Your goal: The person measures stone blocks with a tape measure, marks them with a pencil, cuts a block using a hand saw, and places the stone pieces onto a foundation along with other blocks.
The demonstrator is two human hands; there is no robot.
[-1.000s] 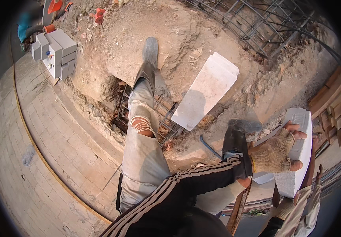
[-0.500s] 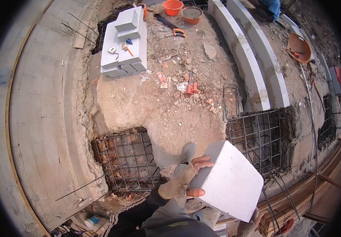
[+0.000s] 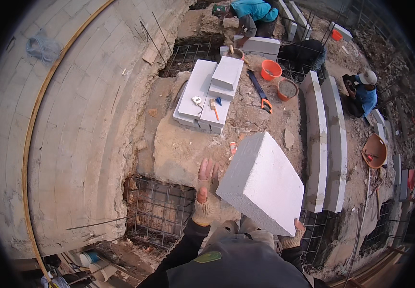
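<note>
"White, stiff and finely pitted, that block (image 3: 274, 185) looked brittle to me. Where was it?"

"Held up in the air, tilted, on the near side of the stack (image 3: 198, 81) and a little to its right."

"And the grip?"

"Right hand (image 3: 295, 234) had its fingers curled on the low corner, farthest from the stack; most of that palm was hidden. Left hand (image 3: 202, 196) stood spread beside the other end, just apart from the face, holding nothing."

"Heavy, would you have said?"

"Bulky enough to swing around one corner, I judged. Its grainy skin seemed unlikely to slip much, though dust could have cost some bite, and sharp edges looked ready to chip. I'd have trusted broad palms on opposite faces, not fingertips on a corner."

"Much room?"

"Best over the ground (image 3: 181, 151) just in front of the stack. Nearer us, to the stack's left, gaped a ragged pit crossed by steel bars (image 3: 159, 211). Well right of the stack, two low walls (image 3: 315, 153) offered hard edges to knock against. A saw (image 3: 255, 86) and an orange bucket (image 3: 272, 77) crowded the stack's right side."
</note>
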